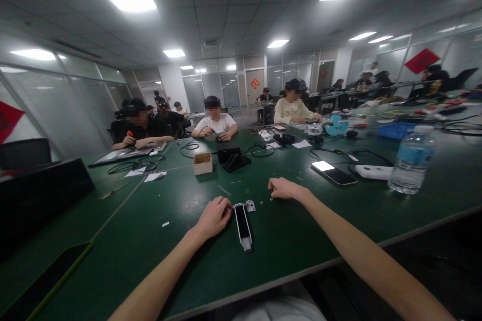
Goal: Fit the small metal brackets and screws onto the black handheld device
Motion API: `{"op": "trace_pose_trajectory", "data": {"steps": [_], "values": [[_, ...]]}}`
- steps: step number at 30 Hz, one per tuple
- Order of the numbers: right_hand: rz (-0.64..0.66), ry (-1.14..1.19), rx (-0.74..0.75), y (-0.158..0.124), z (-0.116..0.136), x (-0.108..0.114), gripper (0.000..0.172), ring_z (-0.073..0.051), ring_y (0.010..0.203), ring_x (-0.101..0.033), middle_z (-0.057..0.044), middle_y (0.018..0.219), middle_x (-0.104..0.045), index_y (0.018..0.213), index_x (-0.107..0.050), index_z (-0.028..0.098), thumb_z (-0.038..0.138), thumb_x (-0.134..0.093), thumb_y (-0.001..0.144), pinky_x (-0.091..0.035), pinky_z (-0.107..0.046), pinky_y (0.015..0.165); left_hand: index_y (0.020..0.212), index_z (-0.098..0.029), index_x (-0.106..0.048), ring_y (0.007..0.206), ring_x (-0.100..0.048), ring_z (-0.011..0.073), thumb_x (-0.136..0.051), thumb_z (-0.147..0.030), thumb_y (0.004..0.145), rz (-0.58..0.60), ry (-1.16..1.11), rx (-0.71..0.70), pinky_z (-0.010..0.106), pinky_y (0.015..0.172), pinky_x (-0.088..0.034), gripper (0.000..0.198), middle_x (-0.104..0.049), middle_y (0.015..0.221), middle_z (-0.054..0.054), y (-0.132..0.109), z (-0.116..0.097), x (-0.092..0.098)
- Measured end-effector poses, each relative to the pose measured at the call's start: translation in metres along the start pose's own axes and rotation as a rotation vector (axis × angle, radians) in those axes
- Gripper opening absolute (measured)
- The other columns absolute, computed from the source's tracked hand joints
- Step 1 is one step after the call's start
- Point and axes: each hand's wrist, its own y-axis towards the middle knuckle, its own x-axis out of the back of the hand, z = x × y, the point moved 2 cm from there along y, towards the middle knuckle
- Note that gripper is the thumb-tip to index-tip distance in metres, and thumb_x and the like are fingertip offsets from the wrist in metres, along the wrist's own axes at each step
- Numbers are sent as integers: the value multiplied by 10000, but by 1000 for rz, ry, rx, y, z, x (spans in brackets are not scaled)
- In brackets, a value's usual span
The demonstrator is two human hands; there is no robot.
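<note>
A long, narrow device with a white frame and a dark inner strip (243, 223) lies on the green table. Next to its upper end is a small grey metal bracket (250, 205) with holes. My left hand (215, 216) rests on the table with its fingers curled together at the device's upper left edge; what the fingertips hold, if anything, is hidden. Over to the right, my right hand (285, 188) is bent down with its fingers pinched close to the tabletop. Just below those fingers lies a tiny light part (270, 199), with another small piece (261, 202) beside it.
Farther off stand an open cardboard box (203, 164) and a black device (229, 154) with cables. On the right are a phone (334, 173), a white case (372, 172), a water bottle (412, 160) and a blue tray (397, 130). Several people sit around the tables.
</note>
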Motion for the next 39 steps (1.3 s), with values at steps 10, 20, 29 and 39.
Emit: {"op": "trace_pose_trajectory", "data": {"steps": [10,20,29,39], "values": [[-46,-116,5,4,0,-4,294,-173,855,-599,-70,1020,-602,1073,-558,180,205,-571,780,-426,-230,639,945,-196,-541,886,-545,188,-421,-240,885,6,15,-10,315,777,-430,141,-571,958,55,0,0,1],[-347,-244,260,0,30,-10,245,-223,1017,-521,-119,1096,-570,1077,-600,166,148,-464,874,-413,-312,841,942,-203,-540,884,-540,188,-420,-240,882,13,10,3,320,779,-431,139,-569,966,52,0,-1,1],[-289,-283,454,12,66,-29,273,-213,1018,-518,-100,1107,-607,1090,-649,183,217,-438,921,-402,-333,868,933,-196,-539,880,-543,187,-422,-230,878,-10,18,-19,317,779,-432,134,-572,954,56,0,-1,1],[-309,-329,379,1,61,-20,220,-210,917,-520,-113,960,-618,909,-646,141,222,-442,912,-401,-312,800,939,-207,-538,904,-545,191,-425,-233,874,20,18,3,319,794,-429,133,-571,965,52,0,-3,3]]}}
